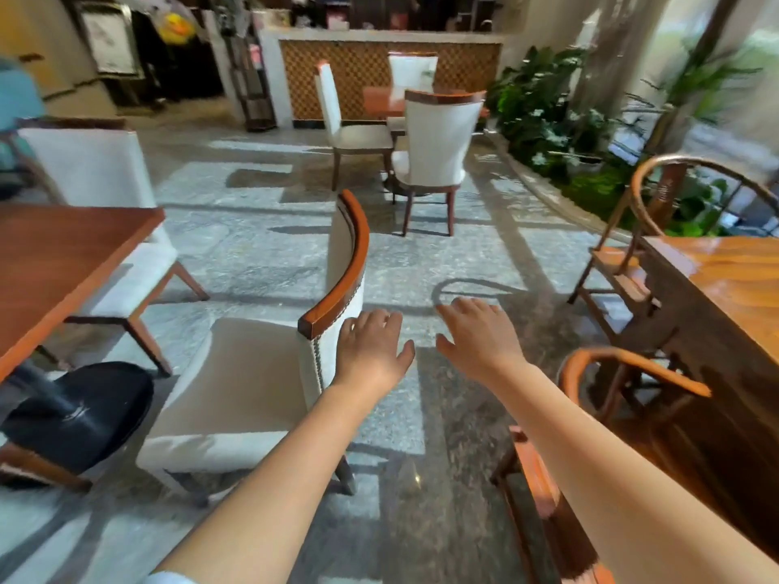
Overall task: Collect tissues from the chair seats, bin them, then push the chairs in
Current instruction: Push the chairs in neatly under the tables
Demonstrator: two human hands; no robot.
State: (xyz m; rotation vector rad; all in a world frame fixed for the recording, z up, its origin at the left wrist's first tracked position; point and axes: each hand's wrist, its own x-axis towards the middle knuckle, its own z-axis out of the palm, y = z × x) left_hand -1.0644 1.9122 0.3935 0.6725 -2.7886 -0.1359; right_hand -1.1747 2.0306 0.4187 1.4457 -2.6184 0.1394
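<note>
Hands are both out in front, fingers spread and straight, neither holding anything. The left hand (371, 347) lies against the outer face of the nearest chair's backrest (352, 263), just below the end of its curved wooden top rail; whether the palm presses the upholstery or only brushes it I cannot tell. The right hand (478, 330) hangs over the stone floor (261, 255) at about three o'clock of the left, clear of the chair.

That chair's beige seat (236, 373) faces nine o'clock, toward the red-brown surface (63, 263), and is pulled out from it. No tissue shows on this seat, nor on the white chair (97, 196) at eleven o'clock; no bin is in view. By that I judge the collecting here is over and the pushing-in is the step in hand.

Risks, as I judge them:
- One hand set near the end of the backrest, the other off it, would push off-centre; the chair could swivel rather than travel straight.
- Pressure high on the backrest may tip the chair forward instead of sliding it, should its legs catch on the floor.
- A dark round stool (80, 415) stands at eight o'clock, close to the seat's front; a skewed chair could knock it.
- Wooden armchairs (632, 373) crowd the right arm's side at four o'clock.
</note>
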